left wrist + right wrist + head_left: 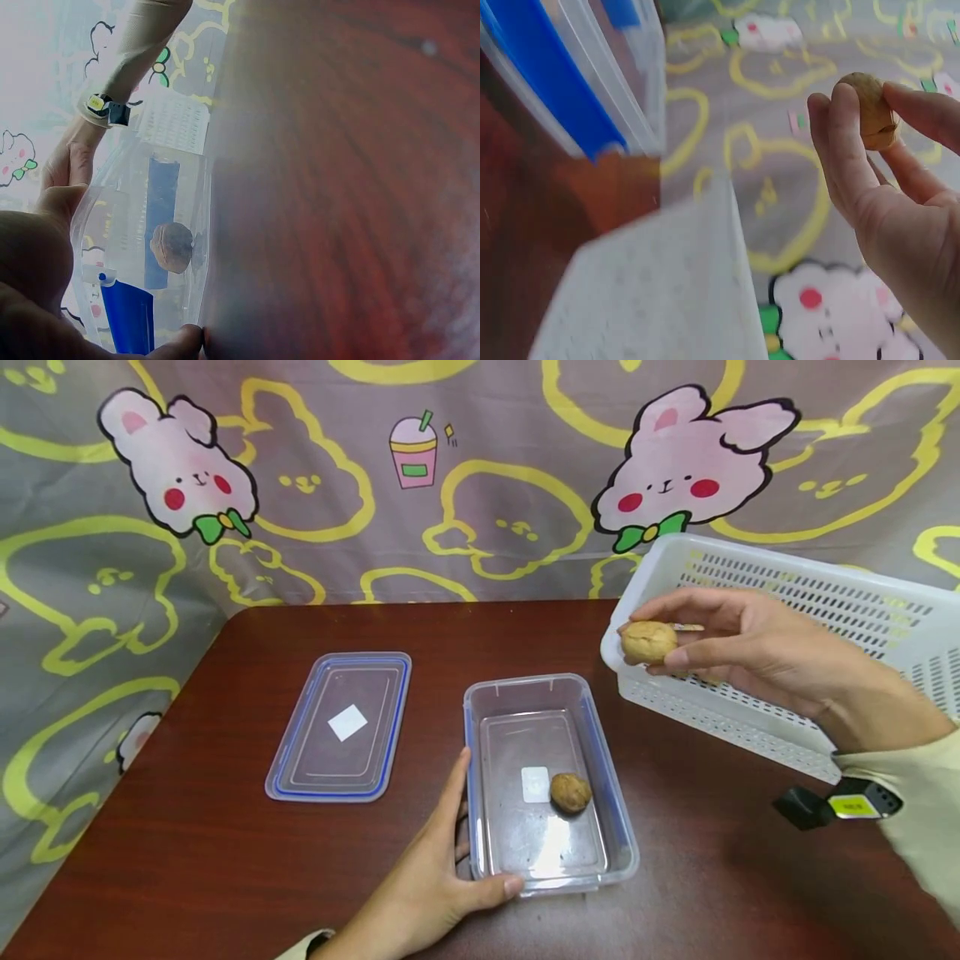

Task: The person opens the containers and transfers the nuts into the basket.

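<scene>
A walnut (pixel 647 642) is pinched between the thumb and fingertips of my right hand (pixel 780 652), above the near left corner of the white basket (pixel 720 714). The right wrist view shows the same walnut (pixel 873 112) held by the fingertips, a dark crack in its shell. My left hand (pixel 431 877) holds the clear plastic container (pixel 517 739) by its near left corner, thumb at the front rim and fingers along the left side. Inside, a second, darker walnut (pixel 571 792) lies on the bottom near the right wall, next to a white square label.
The container's clear lid (pixel 375 689), with a blue seal and a white label, lies flat on the dark red table (pixel 210 752) to the left. The perforated basket stands at the right; its inside is partly hidden by my right hand. A patterned curtain (pixel 517 435) hangs behind.
</scene>
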Tool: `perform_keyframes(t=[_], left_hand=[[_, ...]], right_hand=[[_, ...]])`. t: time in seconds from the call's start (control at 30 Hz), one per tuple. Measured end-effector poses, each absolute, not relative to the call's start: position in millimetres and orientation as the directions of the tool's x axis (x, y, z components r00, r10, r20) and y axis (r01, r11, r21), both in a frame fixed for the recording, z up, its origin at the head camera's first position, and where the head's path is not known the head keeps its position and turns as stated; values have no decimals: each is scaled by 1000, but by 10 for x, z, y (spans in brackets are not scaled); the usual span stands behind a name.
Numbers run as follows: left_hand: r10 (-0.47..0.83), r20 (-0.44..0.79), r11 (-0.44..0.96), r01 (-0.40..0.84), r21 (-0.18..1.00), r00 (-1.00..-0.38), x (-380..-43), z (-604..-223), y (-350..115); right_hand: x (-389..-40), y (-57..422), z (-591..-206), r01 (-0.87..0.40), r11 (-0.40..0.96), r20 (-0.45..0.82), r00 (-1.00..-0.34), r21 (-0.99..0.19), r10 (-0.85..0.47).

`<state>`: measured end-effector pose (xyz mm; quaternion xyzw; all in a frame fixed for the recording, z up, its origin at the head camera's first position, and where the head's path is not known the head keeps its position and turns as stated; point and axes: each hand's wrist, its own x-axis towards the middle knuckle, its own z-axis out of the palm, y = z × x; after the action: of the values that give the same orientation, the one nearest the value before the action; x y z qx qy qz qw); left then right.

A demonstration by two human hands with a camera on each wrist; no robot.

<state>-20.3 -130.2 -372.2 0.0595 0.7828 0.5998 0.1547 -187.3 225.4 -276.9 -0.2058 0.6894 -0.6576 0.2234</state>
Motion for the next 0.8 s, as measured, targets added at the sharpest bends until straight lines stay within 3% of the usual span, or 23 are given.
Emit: perform_keyframes(t=[0.13, 0.27, 0.5, 0.8], left_hand=[[280, -173, 275, -93, 957, -944, -196, -3728, -1304], [281, -171, 281, -90, 955, -944, -196, -3731, -1303], [286, -168, 262, -91, 961, -943, -200, -3729, -1295], [283, -169, 258, -95, 962, -944, -198, -3719, -1298]], right_hand=[[-2037, 2568, -2742, 32, 62, -59, -870, -998, -489], [-2214, 2907, -2721, 47, -14, -36, -892, -999, -451], [-2528, 3392, -2798, 169, -233, -25, -856, -958, -517], [-2647, 3637, -3021, 293, -130, -218, -887, -947, -406]])
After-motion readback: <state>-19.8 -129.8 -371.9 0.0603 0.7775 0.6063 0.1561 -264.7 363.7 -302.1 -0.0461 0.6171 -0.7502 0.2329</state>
